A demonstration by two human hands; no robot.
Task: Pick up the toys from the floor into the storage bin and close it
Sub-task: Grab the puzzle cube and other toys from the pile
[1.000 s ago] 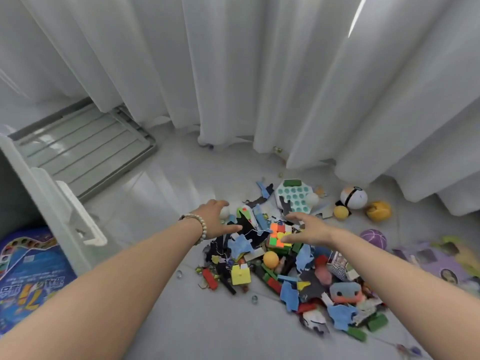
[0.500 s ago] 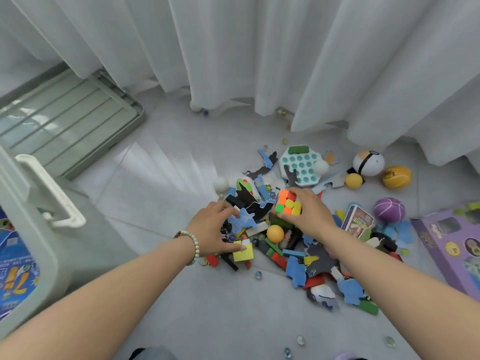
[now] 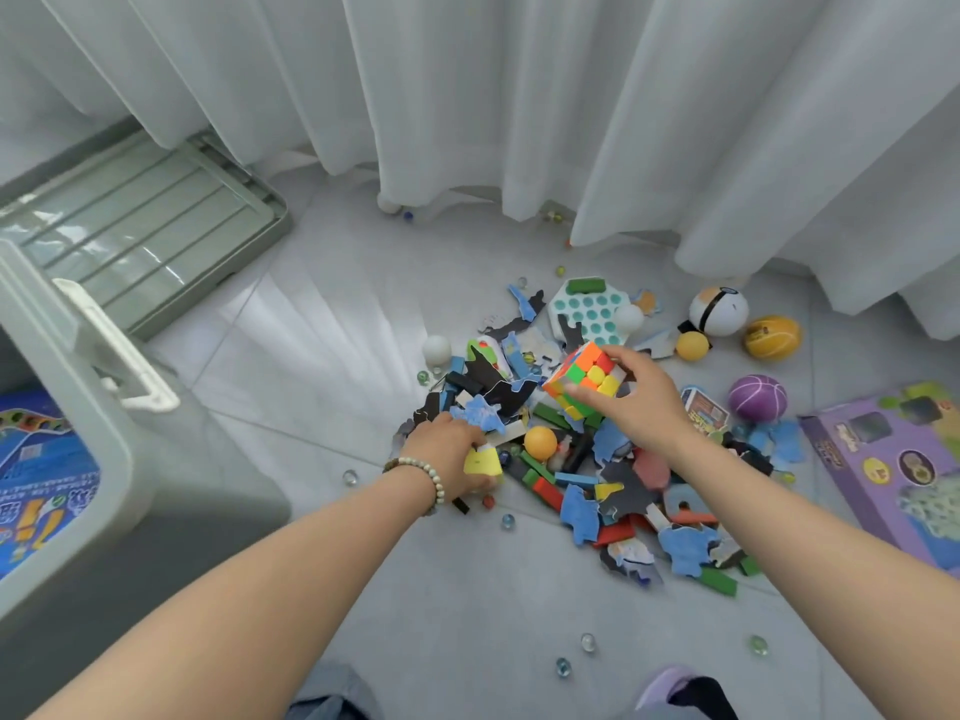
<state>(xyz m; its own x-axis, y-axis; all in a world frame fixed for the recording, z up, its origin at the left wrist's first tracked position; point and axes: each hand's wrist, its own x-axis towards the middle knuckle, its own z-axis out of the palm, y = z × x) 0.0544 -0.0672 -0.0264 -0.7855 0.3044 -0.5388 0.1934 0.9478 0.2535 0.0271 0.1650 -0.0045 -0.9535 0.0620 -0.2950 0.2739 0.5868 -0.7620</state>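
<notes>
Plastic puzzle cube (image 3: 584, 384): probably light, rigid, slick-faced; best taken by opposite faces. Right hand (image 3: 641, 402) grips it above the toy pile on the floor. Left hand (image 3: 449, 452) curls round a yellow block (image 3: 483, 462). Storage bin (image 3: 62, 407) stands open, left.

Bare floor (image 3: 311, 366) separates bin (image 3: 67, 387) from toy pile (image 3: 571, 459).

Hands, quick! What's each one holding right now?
Left hand: grips a yellow block.
Right hand: holds the puzzle cube, lifted above the pile.
</notes>
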